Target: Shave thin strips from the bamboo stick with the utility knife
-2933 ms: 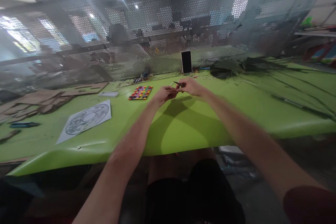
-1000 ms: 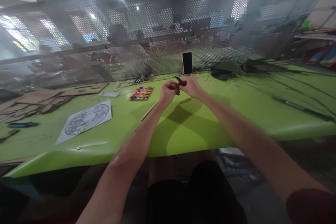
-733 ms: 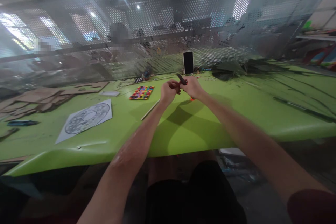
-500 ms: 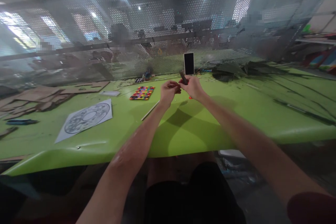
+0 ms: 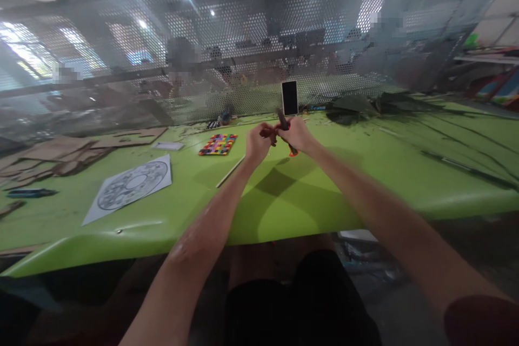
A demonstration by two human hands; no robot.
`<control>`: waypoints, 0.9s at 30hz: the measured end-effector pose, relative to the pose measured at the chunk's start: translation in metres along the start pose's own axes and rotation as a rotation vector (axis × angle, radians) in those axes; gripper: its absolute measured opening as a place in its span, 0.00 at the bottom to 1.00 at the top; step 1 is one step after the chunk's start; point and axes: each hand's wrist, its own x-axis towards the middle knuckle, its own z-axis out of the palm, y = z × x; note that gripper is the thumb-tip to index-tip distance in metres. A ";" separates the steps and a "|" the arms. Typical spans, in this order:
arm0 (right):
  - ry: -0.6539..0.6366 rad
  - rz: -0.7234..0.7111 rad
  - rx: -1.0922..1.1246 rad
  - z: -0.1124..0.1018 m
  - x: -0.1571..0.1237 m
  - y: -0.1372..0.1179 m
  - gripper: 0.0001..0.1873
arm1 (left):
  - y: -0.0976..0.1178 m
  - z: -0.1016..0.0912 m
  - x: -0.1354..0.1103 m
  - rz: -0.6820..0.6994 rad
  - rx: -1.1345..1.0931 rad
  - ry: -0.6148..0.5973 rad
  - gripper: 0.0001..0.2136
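My right hand (image 5: 298,132) is closed around a dark slim tool (image 5: 292,148) that has an orange-red looped lower end. Its dark upper part points up past the fingers; the exact kind is unclear. Close against it, my left hand (image 5: 258,143) is curled with the fingertips pinched, and whatever lies between them is too small to make out. Both hands are just above the green table cover (image 5: 300,200). A thin pale stick (image 5: 230,172) lies below the left hand. Left of that hand is a multicoloured woven square (image 5: 218,144).
A printed sheet with a ring pattern (image 5: 132,186) lies left, near cardboard pieces (image 5: 60,154) and a blue-handled tool (image 5: 30,193). Behind the hands a white-framed dark screen (image 5: 290,98) leans upright before a perforated metal panel (image 5: 243,81). Dark leaves (image 5: 352,110) spread at the right.
The view has shifted slightly. Both hands stay together in nearly the same pose, and more of the tool's orange-red end shows below my right hand.
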 end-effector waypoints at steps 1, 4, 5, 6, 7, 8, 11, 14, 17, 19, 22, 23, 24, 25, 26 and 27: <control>-0.017 -0.009 0.016 -0.002 0.000 0.000 0.06 | 0.000 0.000 0.000 -0.019 -0.004 0.004 0.08; -0.025 -0.022 0.052 -0.004 -0.001 0.000 0.04 | 0.000 0.000 0.001 -0.052 -0.009 0.010 0.07; -0.010 -0.010 0.066 -0.003 -0.001 0.001 0.04 | 0.000 0.000 0.001 -0.046 -0.008 0.010 0.06; 0.013 0.004 0.079 -0.002 -0.001 0.001 0.03 | 0.000 0.000 0.000 -0.040 -0.010 0.016 0.05; 0.037 0.011 0.086 0.000 -0.001 0.001 0.04 | 0.001 0.001 0.000 -0.038 -0.016 0.022 0.05; 0.058 0.006 0.083 0.001 -0.001 0.001 0.04 | 0.002 0.001 -0.001 -0.042 -0.023 0.027 0.05; 0.117 -0.054 0.022 0.005 -0.002 -0.001 0.06 | 0.005 0.003 -0.002 -0.067 -0.044 0.041 0.06; 0.161 -0.079 -0.022 0.006 -0.003 -0.003 0.07 | 0.007 0.004 -0.002 -0.074 -0.077 0.056 0.07; 0.141 -0.083 -0.023 0.005 -0.003 -0.004 0.08 | 0.008 0.005 -0.001 -0.069 -0.090 0.050 0.08; 0.119 -0.086 -0.015 0.003 -0.002 -0.004 0.08 | 0.009 0.005 -0.001 -0.067 -0.089 0.041 0.08; 0.087 -0.091 0.001 0.001 -0.001 -0.002 0.07 | 0.010 0.005 -0.001 -0.073 -0.084 0.031 0.07; 0.079 -0.094 0.005 0.001 0.000 -0.001 0.07 | 0.010 0.005 -0.001 -0.076 -0.083 0.029 0.07; 0.074 -0.099 0.008 0.000 0.000 0.000 0.07 | 0.011 0.005 -0.002 -0.077 -0.083 0.029 0.07; 0.070 -0.104 0.010 0.000 0.001 0.001 0.06 | 0.012 0.005 -0.002 -0.077 -0.083 0.030 0.07; 0.068 -0.108 0.012 0.000 0.001 0.001 0.06 | 0.012 0.006 -0.002 -0.075 -0.085 0.029 0.08; 0.065 -0.111 0.011 -0.001 0.001 0.002 0.05 | 0.013 0.006 -0.002 -0.072 -0.088 0.025 0.08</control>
